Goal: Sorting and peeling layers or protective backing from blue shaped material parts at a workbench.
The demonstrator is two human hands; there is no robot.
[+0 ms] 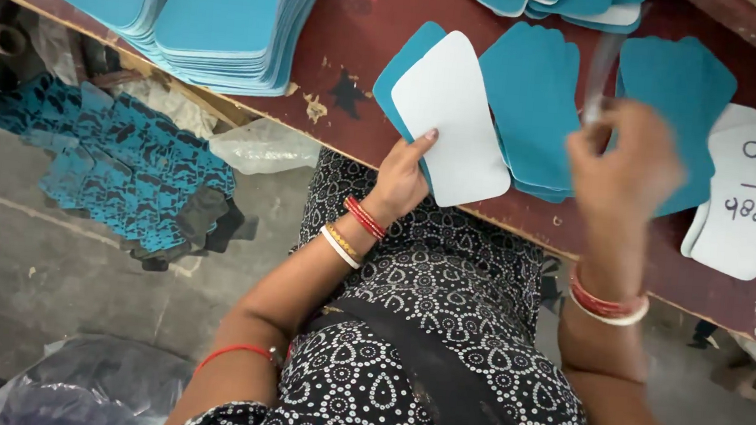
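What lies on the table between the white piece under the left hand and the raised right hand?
In the head view, a stack of teal pieces lies between the white piece and the right hand.

On the table [358,19], one stack of sheets [222,17] sits at ten o'clock, another pile [533,108] at one. The marked sheet [744,199] lies at three, cloth scraps [117,171] on the floor [35,274] at nine.

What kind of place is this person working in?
Probably a small workshop that cuts flat parts, perhaps for footwear. Stacks of teal cut pieces cover a worn red workbench, teal offcuts lie on the floor, and the left hand holds a white piece.
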